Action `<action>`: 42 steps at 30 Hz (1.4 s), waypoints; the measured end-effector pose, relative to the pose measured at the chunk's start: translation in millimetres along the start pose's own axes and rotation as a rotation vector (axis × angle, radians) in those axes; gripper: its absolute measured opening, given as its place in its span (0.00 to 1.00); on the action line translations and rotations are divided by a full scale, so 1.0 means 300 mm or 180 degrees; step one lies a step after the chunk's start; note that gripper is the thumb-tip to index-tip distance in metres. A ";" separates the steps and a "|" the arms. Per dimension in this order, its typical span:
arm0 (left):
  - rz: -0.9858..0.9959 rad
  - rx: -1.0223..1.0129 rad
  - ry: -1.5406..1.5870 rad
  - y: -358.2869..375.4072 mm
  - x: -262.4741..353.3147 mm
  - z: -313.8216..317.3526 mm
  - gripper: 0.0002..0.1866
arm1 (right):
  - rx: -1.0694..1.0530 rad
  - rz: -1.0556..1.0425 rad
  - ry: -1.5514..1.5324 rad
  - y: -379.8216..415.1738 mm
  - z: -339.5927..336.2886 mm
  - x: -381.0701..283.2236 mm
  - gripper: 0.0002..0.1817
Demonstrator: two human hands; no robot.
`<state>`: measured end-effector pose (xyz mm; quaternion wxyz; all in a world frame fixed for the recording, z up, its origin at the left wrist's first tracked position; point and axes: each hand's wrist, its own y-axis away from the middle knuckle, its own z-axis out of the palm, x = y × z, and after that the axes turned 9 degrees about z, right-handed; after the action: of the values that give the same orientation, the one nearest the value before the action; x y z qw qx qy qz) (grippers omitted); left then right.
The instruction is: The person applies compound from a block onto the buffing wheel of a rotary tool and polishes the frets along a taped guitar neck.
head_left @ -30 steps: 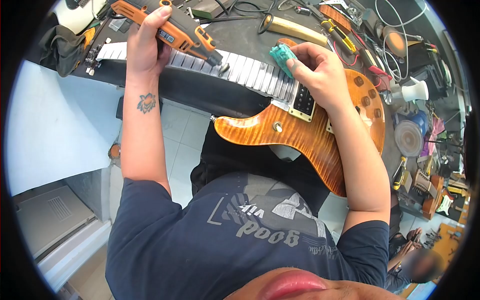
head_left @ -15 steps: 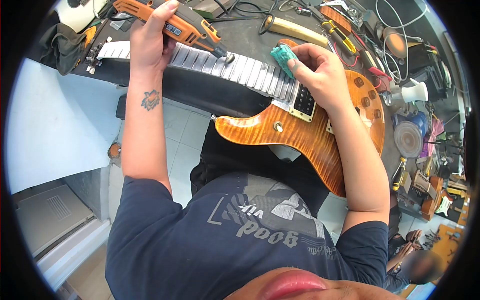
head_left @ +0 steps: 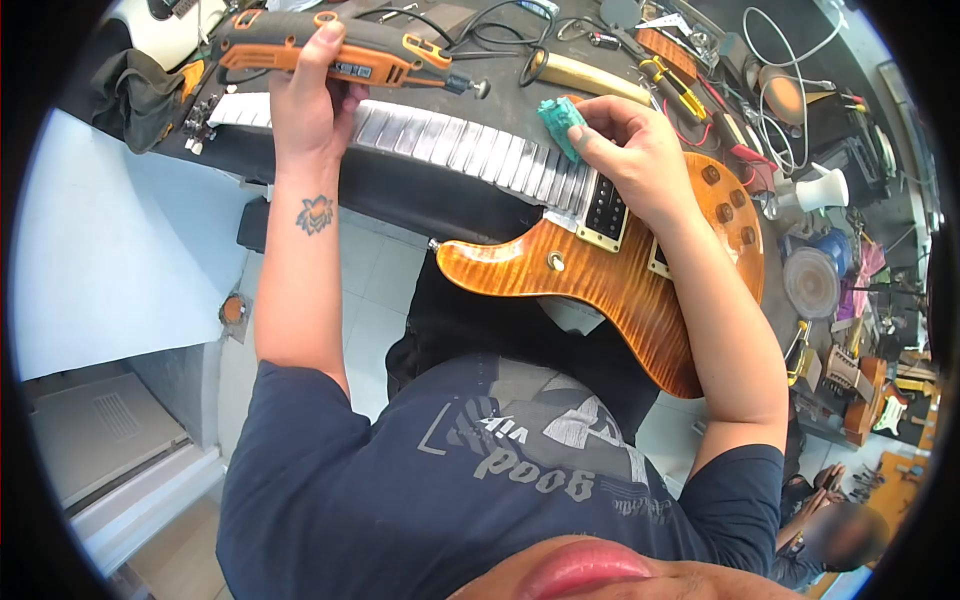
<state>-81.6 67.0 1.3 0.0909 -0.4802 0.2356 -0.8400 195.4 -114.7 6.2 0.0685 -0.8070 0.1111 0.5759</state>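
Wide, black-bordered head view, looking forward and steeply down from above the wearer's navy-blue, grey-printed fabric T-shirt [head_left: 450, 490], near the lens; the amber, flame-figured, glossy electric guitar [head_left: 590, 270] lies at middle distance; the dark-grey, flat counter [head_left: 510, 108] extends beyond.

The rotary tool [head_left: 370, 58] is orange and black. The block [head_left: 559, 130] is teal green. The guitar body [head_left: 610, 300] glows amber to deep brown, with dark tiger-like stripes; its knobs [head_left: 711, 175] are brown and its pickup [head_left: 604, 208] black within a cream frame. Bands of silver-grey and off-white cross the neck [head_left: 450, 145]. The table [head_left: 500, 108] is dark grey, the pliers [head_left: 672, 88] yellow and black, the shirt [head_left: 420, 500] navy with grey and white lettering.
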 end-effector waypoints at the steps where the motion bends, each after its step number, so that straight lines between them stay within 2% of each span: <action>1: 0.0013 -0.0066 0.0069 0.008 0.000 0.000 0.17 | -0.0027 -0.0031 0.0108 -0.005 0.003 -0.009 0.19; 4: 0.0161 -0.0111 0.0132 0.027 -0.015 -0.027 0.21 | -0.0079 -0.0097 0.0369 -0.023 0.031 -0.052 0.21; 5: 0.0271 -0.0097 0.0132 0.036 -0.012 -0.021 0.21 | -0.0117 -0.0073 0.0586 -0.024 0.043 -0.092 0.18; 6: 0.0469 0.0096 0.0421 0.046 -0.013 0.008 0.17 | -0.0043 -0.0106 0.0487 -0.038 0.063 -0.092 0.18; 7: 0.0512 -0.0002 0.0392 0.053 -0.013 0.002 0.19 | 0.0019 -0.0148 0.0392 -0.057 0.086 -0.083 0.18; 8: 0.0491 -0.0065 0.0409 0.056 -0.013 -0.006 0.18 | 0.0126 -0.0080 0.0207 -0.069 0.107 -0.081 0.22; 12: 0.0390 -0.0152 0.0278 0.061 -0.031 -0.049 0.23 | 0.0204 0.0046 0.0454 -0.088 0.145 -0.076 0.22; 18: 0.0397 -0.0353 0.0003 0.066 -0.020 -0.042 0.22 | 0.0259 0.0202 0.0565 -0.082 0.155 -0.079 0.21; 21: 0.0351 -0.0036 0.0599 0.080 0.009 0.018 0.15 | 0.0338 0.0208 0.0580 -0.081 0.161 -0.083 0.21; 23: 0.0467 -0.0218 0.0446 0.075 -0.002 -0.007 0.15 | 0.0405 0.0157 0.0322 -0.098 0.147 -0.064 0.21; 24: 0.0528 -0.0302 0.0367 0.070 -0.009 -0.022 0.15 | 0.0363 0.0210 0.0554 -0.080 0.139 -0.088 0.21; 27: 0.0380 0.0020 0.0281 0.056 -0.025 -0.053 0.22 | 0.0345 0.0228 0.0675 -0.064 0.146 -0.075 0.21; 30: 0.0337 0.0030 0.0175 0.064 -0.020 -0.032 0.21 | 0.0326 0.0267 0.0744 -0.065 0.144 -0.082 0.21; 33: 0.0442 -0.0051 0.0184 0.079 0.005 0.011 0.14 | 0.0286 0.0268 0.0662 -0.064 0.154 -0.081 0.22; 42: 0.0307 -0.0044 0.0141 0.086 0.008 0.011 0.13 | 0.0278 0.0313 0.0703 -0.074 0.159 -0.073 0.23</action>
<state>-82.0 42.4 -8.0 0.1227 -0.4502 0.2663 -0.8434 150.6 -79.8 10.9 0.0626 -0.8554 0.1823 0.4808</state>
